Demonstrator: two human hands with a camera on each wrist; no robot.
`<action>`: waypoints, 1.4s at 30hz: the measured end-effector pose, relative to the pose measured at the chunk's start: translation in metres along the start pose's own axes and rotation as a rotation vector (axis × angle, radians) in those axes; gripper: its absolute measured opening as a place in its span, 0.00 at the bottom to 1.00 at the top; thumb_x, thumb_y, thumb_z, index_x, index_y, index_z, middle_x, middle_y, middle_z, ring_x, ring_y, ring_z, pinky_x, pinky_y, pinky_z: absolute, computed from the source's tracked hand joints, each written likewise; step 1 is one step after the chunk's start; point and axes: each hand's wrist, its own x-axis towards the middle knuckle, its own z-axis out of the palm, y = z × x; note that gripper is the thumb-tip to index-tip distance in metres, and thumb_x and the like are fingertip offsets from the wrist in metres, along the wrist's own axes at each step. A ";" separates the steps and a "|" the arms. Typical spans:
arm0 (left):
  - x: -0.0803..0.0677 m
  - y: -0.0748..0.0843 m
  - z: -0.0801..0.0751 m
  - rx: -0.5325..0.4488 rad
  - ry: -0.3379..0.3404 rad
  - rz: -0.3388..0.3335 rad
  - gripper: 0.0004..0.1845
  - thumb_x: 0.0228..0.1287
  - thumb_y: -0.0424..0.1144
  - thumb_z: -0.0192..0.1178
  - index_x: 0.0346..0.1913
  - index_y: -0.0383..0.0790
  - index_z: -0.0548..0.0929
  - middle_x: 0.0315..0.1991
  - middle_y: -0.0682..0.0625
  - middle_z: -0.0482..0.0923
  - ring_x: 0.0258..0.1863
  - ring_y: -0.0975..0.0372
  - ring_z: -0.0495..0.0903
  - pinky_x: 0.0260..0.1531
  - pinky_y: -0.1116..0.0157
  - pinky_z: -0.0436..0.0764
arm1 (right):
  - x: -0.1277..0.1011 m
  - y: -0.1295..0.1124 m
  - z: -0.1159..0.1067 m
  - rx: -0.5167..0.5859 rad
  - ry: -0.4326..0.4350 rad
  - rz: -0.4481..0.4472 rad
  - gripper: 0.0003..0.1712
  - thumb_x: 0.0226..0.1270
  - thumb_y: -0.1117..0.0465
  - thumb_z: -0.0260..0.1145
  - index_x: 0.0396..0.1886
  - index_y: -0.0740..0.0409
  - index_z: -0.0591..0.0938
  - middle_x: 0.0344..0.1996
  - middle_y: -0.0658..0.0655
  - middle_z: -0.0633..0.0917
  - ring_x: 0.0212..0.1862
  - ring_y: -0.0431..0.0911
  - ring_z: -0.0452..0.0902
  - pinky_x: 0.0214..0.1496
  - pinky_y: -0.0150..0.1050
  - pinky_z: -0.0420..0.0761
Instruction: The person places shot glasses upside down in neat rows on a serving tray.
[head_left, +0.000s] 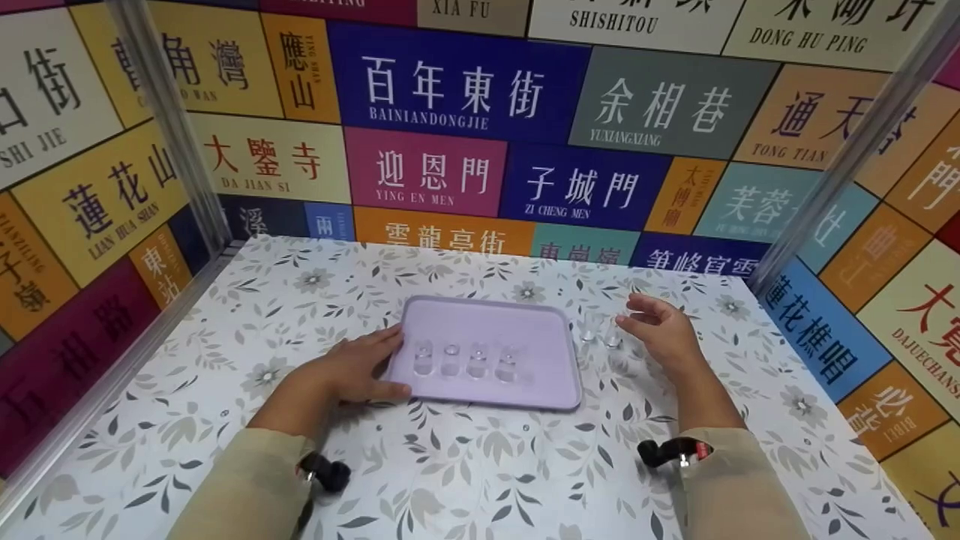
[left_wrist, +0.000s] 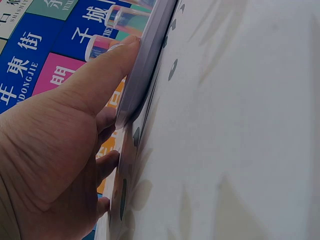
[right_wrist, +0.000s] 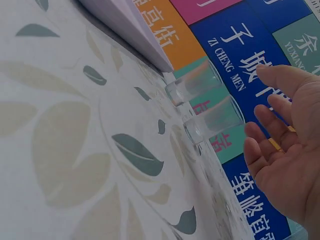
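A lilac rectangular tray (head_left: 487,319) lies on the table, bearing a row of several small clear glasses (head_left: 478,364). At its left side my left hand (head_left: 356,367) touches the edge. The left wrist view shows the extended thumb (left_wrist: 102,75) against the rim, with the other fingers low beside the tray. Two more clear glasses, one (right_wrist: 195,82) nearer the tray and one (right_wrist: 215,120) nearer my hand, stand upright to the right of the tray. My right hand (head_left: 664,334) is just right of them, fingers loosely bent and holding nothing; a gap separates it from the glasses in the right wrist view.
A white tablecloth (head_left: 465,480) with grey leaves and flowers covers the table. Colourful panels (head_left: 457,82) with printed place names rise behind and at both sides. Clear upright strips (head_left: 832,165) stand at the back corners.
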 end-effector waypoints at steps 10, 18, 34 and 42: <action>0.003 -0.003 0.002 -0.001 0.002 -0.002 0.63 0.57 0.79 0.67 0.88 0.61 0.48 0.90 0.61 0.39 0.90 0.47 0.42 0.88 0.38 0.37 | 0.002 0.015 0.008 -0.016 -0.058 0.053 0.48 0.71 0.46 0.76 0.84 0.50 0.67 0.81 0.56 0.72 0.77 0.54 0.72 0.74 0.46 0.78; 0.002 -0.002 0.002 -0.004 0.009 -0.001 0.63 0.57 0.77 0.69 0.88 0.62 0.49 0.90 0.61 0.40 0.90 0.46 0.42 0.88 0.37 0.39 | 0.005 0.022 0.013 -0.111 -0.056 0.055 0.45 0.69 0.47 0.77 0.81 0.52 0.72 0.76 0.60 0.77 0.75 0.54 0.74 0.69 0.41 0.79; 0.004 -0.003 0.002 -0.012 0.002 -0.023 0.63 0.55 0.78 0.69 0.88 0.64 0.48 0.90 0.61 0.39 0.90 0.44 0.42 0.87 0.34 0.41 | 0.009 0.033 0.014 -0.323 -0.029 -0.044 0.31 0.71 0.48 0.75 0.68 0.57 0.84 0.54 0.62 0.87 0.56 0.54 0.80 0.61 0.44 0.77; 0.003 -0.002 0.002 -0.020 0.001 -0.017 0.63 0.56 0.78 0.69 0.88 0.63 0.49 0.90 0.62 0.39 0.90 0.45 0.41 0.87 0.37 0.37 | 0.006 0.032 0.015 -0.300 -0.030 -0.019 0.32 0.72 0.46 0.74 0.70 0.56 0.83 0.64 0.65 0.84 0.65 0.58 0.78 0.73 0.55 0.76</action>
